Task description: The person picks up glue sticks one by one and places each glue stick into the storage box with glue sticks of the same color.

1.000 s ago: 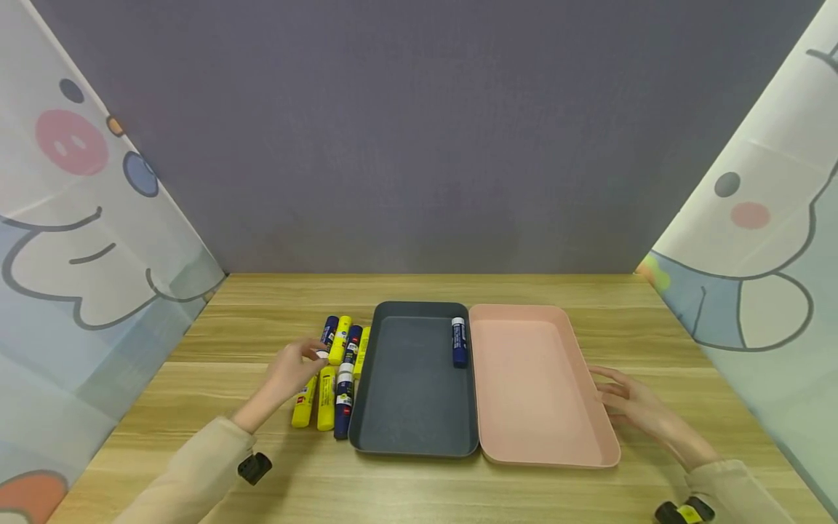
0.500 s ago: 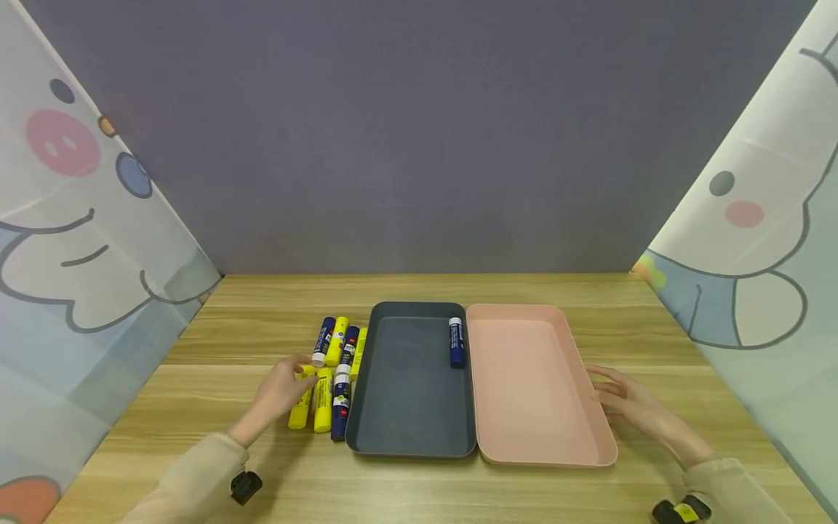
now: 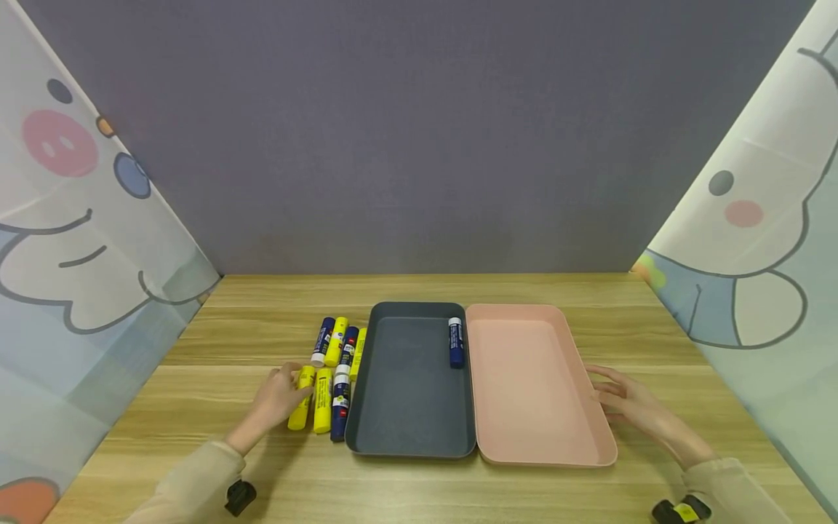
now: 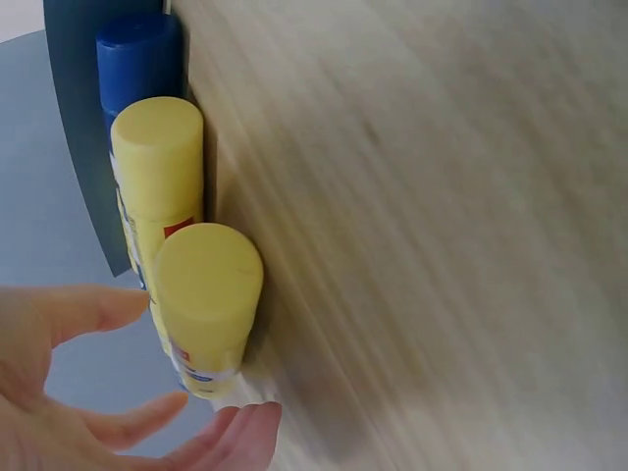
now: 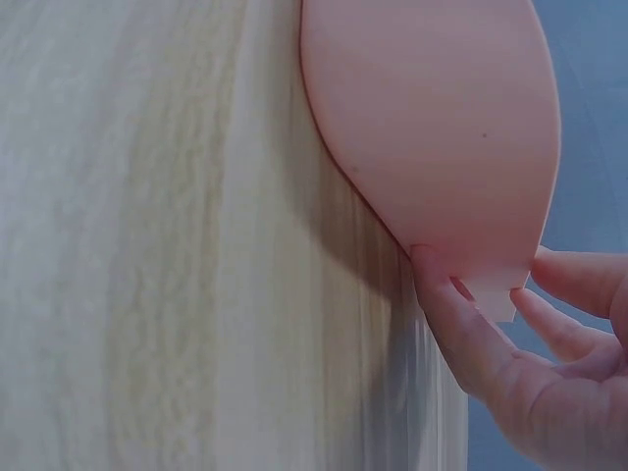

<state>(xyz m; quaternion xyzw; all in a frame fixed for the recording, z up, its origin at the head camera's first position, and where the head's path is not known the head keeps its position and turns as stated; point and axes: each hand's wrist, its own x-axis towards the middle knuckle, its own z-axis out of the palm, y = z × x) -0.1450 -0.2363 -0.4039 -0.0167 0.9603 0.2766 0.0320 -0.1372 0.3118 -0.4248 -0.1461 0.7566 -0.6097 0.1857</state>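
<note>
My left hand (image 3: 275,397) is at the leftmost yellow glue stick (image 3: 300,409), with thumb and fingers spread on either side of its upper end. In the left wrist view, that yellow glue stick (image 4: 208,280) lies between the thumb and the fingertips, which are parted around it. Beside it lie another yellow glue stick (image 3: 323,402) and a navy one with a white end (image 3: 340,411). On the right, my right hand (image 3: 631,407) touches the outer side of the pink tray (image 3: 546,393); its extended fingertips meet the tray wall (image 5: 442,128) in the right wrist view.
A dark grey tray (image 3: 412,400) stands against the pink one and contains a navy glue stick (image 3: 456,346). Left of it, a back row of navy and yellow glue sticks (image 3: 336,342) lies on the wooden table (image 3: 419,495). A grey panel (image 3: 419,145) rises behind.
My left hand has moved from the back-row navy glue stick down and left to the leftmost yellow one. My right hand stays at the pink tray.
</note>
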